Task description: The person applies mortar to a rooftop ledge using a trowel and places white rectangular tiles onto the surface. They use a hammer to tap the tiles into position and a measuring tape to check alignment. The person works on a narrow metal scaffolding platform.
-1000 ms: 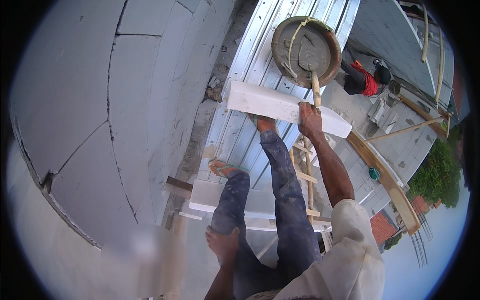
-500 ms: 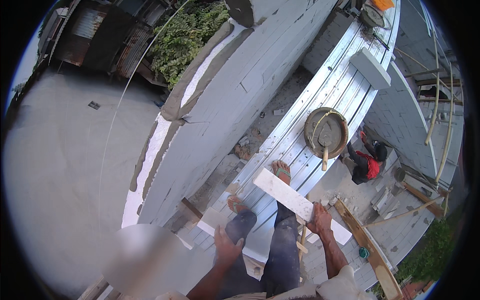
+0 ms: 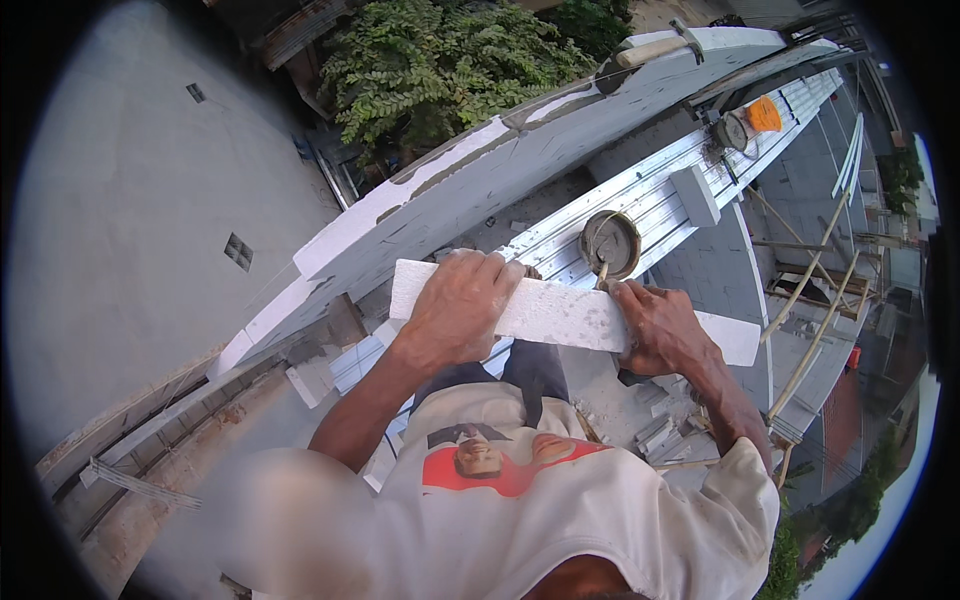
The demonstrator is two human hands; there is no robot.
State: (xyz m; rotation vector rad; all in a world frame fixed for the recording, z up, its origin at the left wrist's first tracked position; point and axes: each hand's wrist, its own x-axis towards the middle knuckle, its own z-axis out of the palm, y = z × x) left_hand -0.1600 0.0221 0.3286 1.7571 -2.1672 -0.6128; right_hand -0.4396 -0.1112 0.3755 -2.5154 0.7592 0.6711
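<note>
A long white lightweight concrete block point(image 3: 565, 312) is held up crosswise before my chest. My left hand point(image 3: 462, 305) wraps over its upper edge left of the middle. Nearer its other end, my right hand point(image 3: 662, 328) is closed around it. Just beyond the block, a round pan point(image 3: 632, 268) of grey wet mortar rests on the metal planks, with a tool handle leaning over its near rim. On the left runs a block wall point(image 3: 420, 228), its top edge partly spread with grey mortar.
Ribbed metal planks point(image 3: 655, 205) form a narrow raised walkway beside the wall. Farther along them are another block point(image 3: 693, 196), a second mortar pan point(image 3: 730, 131) and an orange container point(image 3: 764, 114). A hammer point(image 3: 655, 50) lies on the wall top. Bamboo poles point(image 3: 815, 330) stand at right.
My left hand has moved from my knee onto the block, joining the right. The block has been lifted nearer my chest. The view has swung, showing more of the wall's far end.
</note>
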